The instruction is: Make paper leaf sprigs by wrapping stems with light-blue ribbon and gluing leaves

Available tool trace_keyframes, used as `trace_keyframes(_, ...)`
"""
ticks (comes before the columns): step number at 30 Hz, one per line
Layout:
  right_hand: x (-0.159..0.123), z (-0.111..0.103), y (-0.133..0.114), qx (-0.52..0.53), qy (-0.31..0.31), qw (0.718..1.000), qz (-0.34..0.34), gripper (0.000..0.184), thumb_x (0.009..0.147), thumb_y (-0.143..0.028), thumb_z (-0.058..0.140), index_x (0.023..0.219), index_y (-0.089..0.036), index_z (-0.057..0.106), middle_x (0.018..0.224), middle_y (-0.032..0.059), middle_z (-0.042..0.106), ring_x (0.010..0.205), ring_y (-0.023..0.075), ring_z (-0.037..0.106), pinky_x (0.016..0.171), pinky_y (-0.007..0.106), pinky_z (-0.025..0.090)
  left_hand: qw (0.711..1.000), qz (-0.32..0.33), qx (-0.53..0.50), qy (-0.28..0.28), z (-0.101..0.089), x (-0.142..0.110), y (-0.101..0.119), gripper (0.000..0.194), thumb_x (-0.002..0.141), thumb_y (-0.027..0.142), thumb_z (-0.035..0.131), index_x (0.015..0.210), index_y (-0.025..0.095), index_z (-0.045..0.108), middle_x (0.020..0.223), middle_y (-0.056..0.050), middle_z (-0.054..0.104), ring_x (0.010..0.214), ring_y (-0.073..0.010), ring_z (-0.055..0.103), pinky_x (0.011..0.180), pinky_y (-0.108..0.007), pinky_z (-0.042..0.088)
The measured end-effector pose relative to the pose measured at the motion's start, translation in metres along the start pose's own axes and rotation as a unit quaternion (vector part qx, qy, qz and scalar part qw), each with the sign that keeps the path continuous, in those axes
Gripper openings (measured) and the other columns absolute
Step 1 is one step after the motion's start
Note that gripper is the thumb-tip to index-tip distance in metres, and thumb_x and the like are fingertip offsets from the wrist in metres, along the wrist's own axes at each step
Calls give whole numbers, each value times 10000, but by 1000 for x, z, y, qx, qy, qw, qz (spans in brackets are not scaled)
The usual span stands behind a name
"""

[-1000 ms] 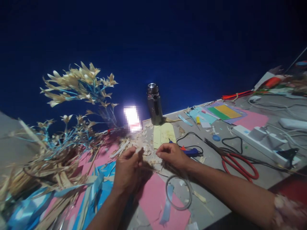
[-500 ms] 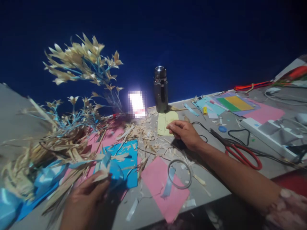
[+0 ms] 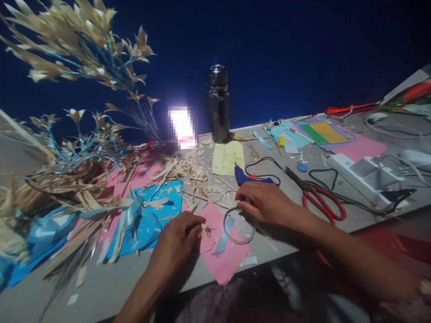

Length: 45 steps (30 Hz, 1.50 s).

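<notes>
My left hand (image 3: 177, 233) is over the table beside a pink sheet (image 3: 224, 264). Its thumb and fingers are pinched at a small pale dried-husk piece (image 3: 206, 229). My right hand (image 3: 261, 202) is closed, with curled fingers at the upper edge of a thin grey ring (image 3: 225, 231); what it grips, if anything, is hidden. The ring overlaps the pink sheet and a light blue ribbon strip (image 3: 222, 240). Just beyond my right hand lies a blue glue gun (image 3: 244, 176), its nozzle towards a yellow paper (image 3: 227, 157).
Husk scraps (image 3: 191, 172) litter the middle. Red-handled scissors (image 3: 323, 197) and a white power strip (image 3: 362, 179) with cables are on the right. A dark flask (image 3: 218, 112) stands behind. Husk flowers on blue stems (image 3: 111, 54) rise at left, above blue sheets (image 3: 168, 197).
My left hand has moved right, from the blue sheet to the pink sheet. My right hand has drawn back from the yellow paper to the ring, uncovering the glue gun. The view has shifted.
</notes>
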State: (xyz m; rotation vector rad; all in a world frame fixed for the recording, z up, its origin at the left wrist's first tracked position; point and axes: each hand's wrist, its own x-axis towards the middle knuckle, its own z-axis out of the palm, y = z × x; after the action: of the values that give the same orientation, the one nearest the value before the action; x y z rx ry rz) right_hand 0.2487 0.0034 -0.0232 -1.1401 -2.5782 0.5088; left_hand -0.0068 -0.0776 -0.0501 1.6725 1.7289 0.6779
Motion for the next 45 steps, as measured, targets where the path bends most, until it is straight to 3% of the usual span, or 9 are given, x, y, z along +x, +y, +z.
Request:
trace_keyframes(6,-4,29,3,-122,-69,990,13,122,959,-295,666,928,-177,675,992,86,674,937,233,612,702,305,378,993,-80,-61,62,-7,-7,-3,295,845,412,624,952,199,798,899,-76,798,781,-254,711,656,-315,534)
trace_keyframes(10,-9,32,5,-74,-5,997,21,120,981,-277,622,925,-193,688,935,65,690,908,225,607,722,313,386,976,-98,-164,103,-7,-10,5,245,841,405,663,835,180,759,711,-50,737,620,-185,647,544,-254,484)
trace_keyframes(14,-21,31,10,4,70,997,27,122,980,-263,599,920,-204,688,906,62,722,868,226,632,755,329,415,956,-117,-258,76,-6,-9,5,298,819,396,711,628,167,708,586,-55,668,541,-162,602,471,-232,448)
trace_keyframes(20,-33,29,9,94,163,980,62,88,956,-249,601,924,-204,670,893,60,720,818,217,648,755,330,449,954,-159,-226,120,-10,-6,17,107,701,269,794,730,167,786,643,-67,721,560,-169,612,482,-242,467)
trace_keyframes(23,-35,32,8,119,180,973,86,76,946,-248,613,947,-200,671,892,54,703,754,200,616,722,323,450,928,-184,-307,105,-7,-8,26,142,689,261,815,699,172,705,604,-37,689,542,-165,614,485,-238,463)
trace_keyframes(27,-35,35,9,138,176,972,74,98,952,-203,589,996,-193,676,963,72,710,906,228,643,819,336,464,899,-144,-404,85,-5,-10,23,236,751,316,824,738,186,629,625,-7,657,605,-156,630,573,-240,500)
trace_keyframes(34,-35,35,9,156,143,975,63,122,984,-214,562,1000,-201,682,935,66,693,920,224,635,832,344,468,901,-101,-410,96,-16,-4,15,420,846,481,745,655,202,495,462,84,363,440,-72,257,424,-149,260)
trace_keyframes(38,-33,36,8,164,150,973,67,132,979,-207,551,984,-196,683,920,68,697,911,225,648,824,348,479,881,-111,-451,89,-16,-2,18,444,814,473,779,636,195,482,461,98,315,419,-54,225,408,-141,247)
trace_keyframes(45,-31,40,9,144,134,978,66,121,974,-205,577,985,-196,697,919,62,700,895,218,653,814,340,486,891,-126,-430,73,-15,-4,21,427,831,499,753,646,191,521,389,95,354,324,-37,235,328,-129,182)
